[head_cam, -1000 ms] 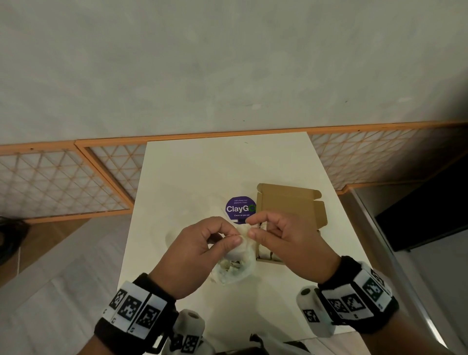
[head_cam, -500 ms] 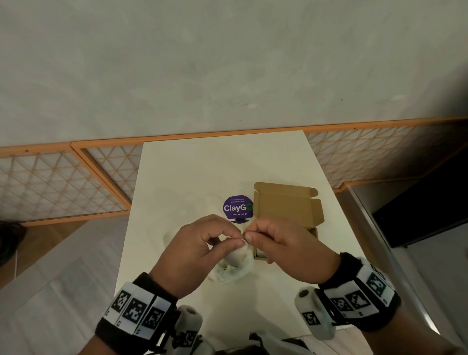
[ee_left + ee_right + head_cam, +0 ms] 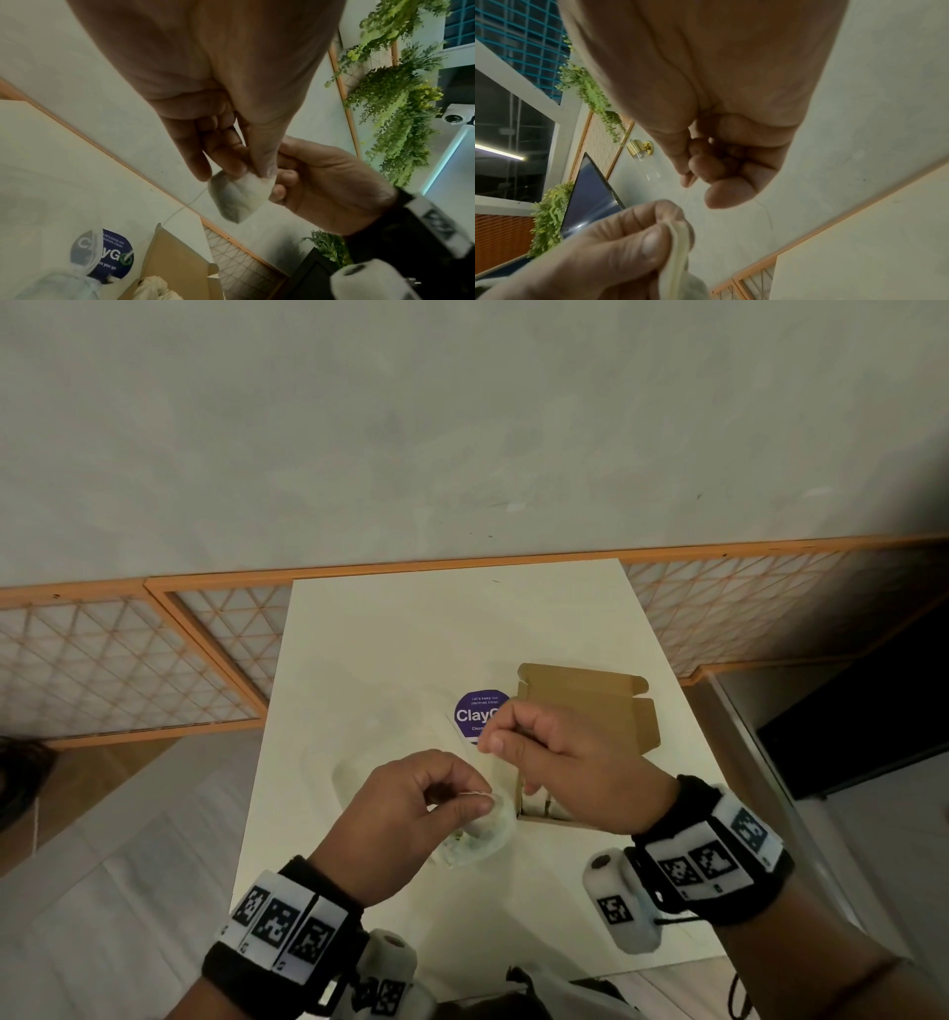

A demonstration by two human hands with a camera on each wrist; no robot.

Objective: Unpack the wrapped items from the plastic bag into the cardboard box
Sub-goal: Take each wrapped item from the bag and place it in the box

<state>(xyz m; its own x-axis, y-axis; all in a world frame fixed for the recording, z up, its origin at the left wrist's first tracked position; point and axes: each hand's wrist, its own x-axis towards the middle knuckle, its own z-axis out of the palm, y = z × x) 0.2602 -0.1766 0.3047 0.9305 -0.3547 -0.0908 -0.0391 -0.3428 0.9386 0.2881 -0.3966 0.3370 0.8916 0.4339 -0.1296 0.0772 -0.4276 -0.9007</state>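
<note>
The plastic bag (image 3: pixel 475 834) sits near the desk's (image 3: pixel 390 649) front edge, its top pinched by the left hand (image 3: pixel 405 814). The right hand (image 3: pixel 560 762), fingers curled, pinches a thin thread above the open cardboard box (image 3: pixel 585 706) toward the desk's right edge.

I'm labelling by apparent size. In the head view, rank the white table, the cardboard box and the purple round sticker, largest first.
1. white table
2. cardboard box, partly hidden by the right hand
3. purple round sticker, its right edge also covered by that hand
</note>
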